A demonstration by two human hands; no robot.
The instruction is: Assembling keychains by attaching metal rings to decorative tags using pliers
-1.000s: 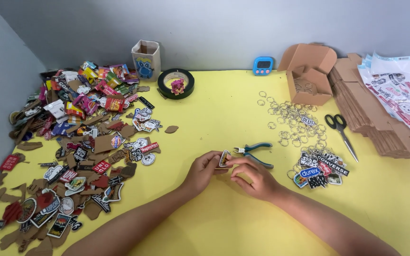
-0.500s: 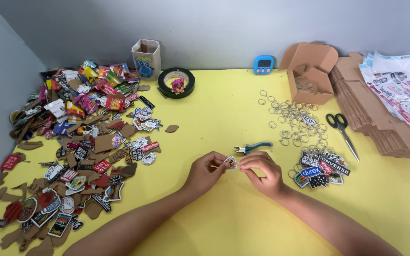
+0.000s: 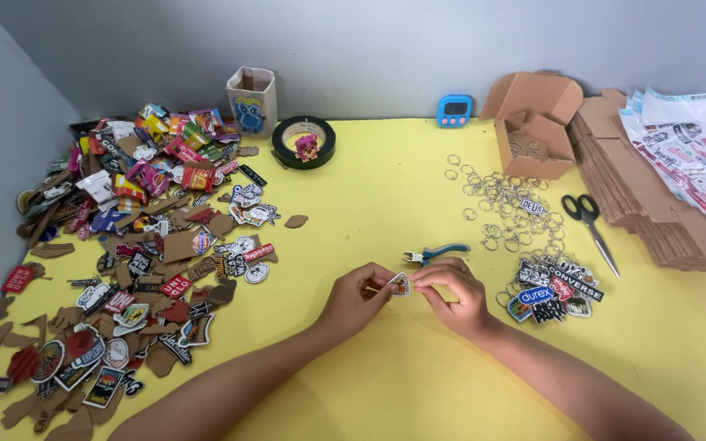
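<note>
A yellow surface (image 3: 386,180) carries everything. Far to the left of the grips spreads a big heap of patches (image 3: 140,245). Both hands meet above the surface: the left hand (image 3: 357,298) and right hand (image 3: 451,294) each pinch one small printed tag (image 3: 400,283) between their fingertips. Just beyond the right grip lie blue-handled pliers (image 3: 435,253).

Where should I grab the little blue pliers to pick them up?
Grab the pliers by the blue handles, coming from above on their right end. They lie flat on the yellow table, with the metal tip pointing left toward the hands, so the handles are the wider, padded part. The right hand is closest, but its fingers are pinching a small sticker piece.
</note>
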